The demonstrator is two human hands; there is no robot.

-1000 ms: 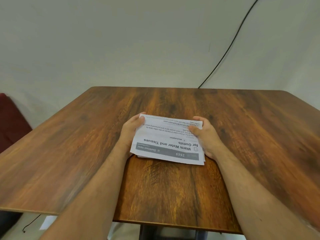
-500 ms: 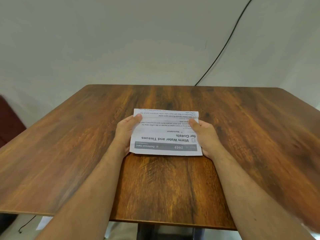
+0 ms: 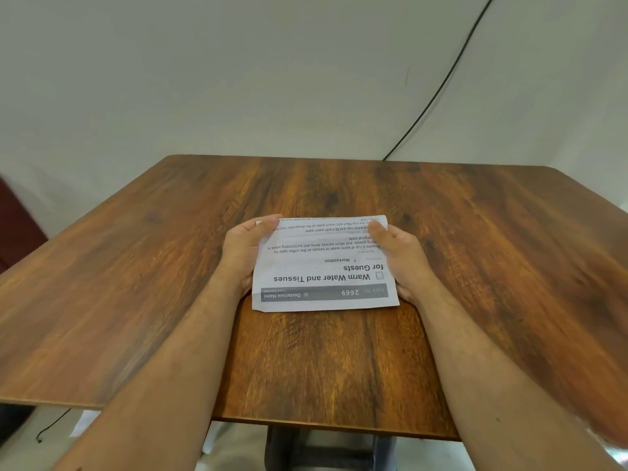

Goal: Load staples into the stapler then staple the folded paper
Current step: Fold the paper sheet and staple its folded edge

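Observation:
A folded white printed paper with upside-down text lies at the middle of the wooden table. My left hand grips its left edge, thumb over the far left corner. My right hand grips its right edge, thumb on the far right corner. No stapler or staples are in view.
A black cable runs down the pale wall to the table's far edge. A dark red seat shows at the far left. Another thin cable and a white scrap lie on the floor at lower left.
The paper, held by both hands, has shifted slightly away from me and squared up on the table. The thumbs have slid toward its far corners.

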